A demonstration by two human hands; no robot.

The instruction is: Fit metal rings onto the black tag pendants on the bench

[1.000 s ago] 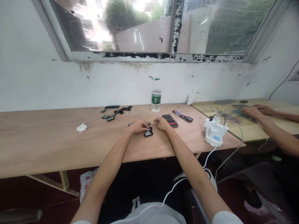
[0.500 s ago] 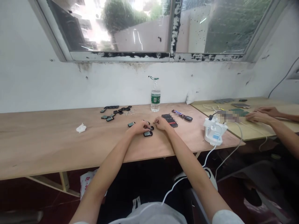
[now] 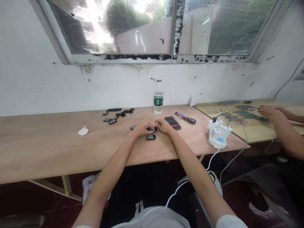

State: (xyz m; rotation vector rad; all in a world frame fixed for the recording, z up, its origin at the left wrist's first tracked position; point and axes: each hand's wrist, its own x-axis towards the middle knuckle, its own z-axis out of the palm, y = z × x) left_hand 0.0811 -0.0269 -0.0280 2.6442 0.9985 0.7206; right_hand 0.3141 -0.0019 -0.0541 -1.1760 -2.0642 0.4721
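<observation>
My left hand (image 3: pixel 143 129) is closed, its thumb and fingers curled around the left end of a small black device with a grey face (image 3: pixel 154 129). At that device's right end is my right hand (image 3: pixel 163 126), fingertips bent in and pressed together; whatever they pinch is too small to make out. A similar black device (image 3: pixel 150 137) lies flat just in front of the held one. Another device (image 3: pixel 133 127) lies left of my left hand. Farther back are several more black devices (image 3: pixel 112 121) and a scatter of tiny pale pieces (image 3: pixel 132 115).
A phone (image 3: pixel 173 123) lies right of my right hand, with a wrapped bar (image 3: pixel 181 115) and a dark oval item (image 3: pixel 191 121) beyond. A water bottle (image 3: pixel 158 101) stands behind. Right are a white power strip (image 3: pixel 217 134) with cables and another person's hands (image 3: pixel 270 112). Crumpled tissue (image 3: pixel 83 131) lies left.
My right fingertips have shifted slightly back and left, over the held device's end. My left hand has barely moved. The other person's hands have moved at the right.
</observation>
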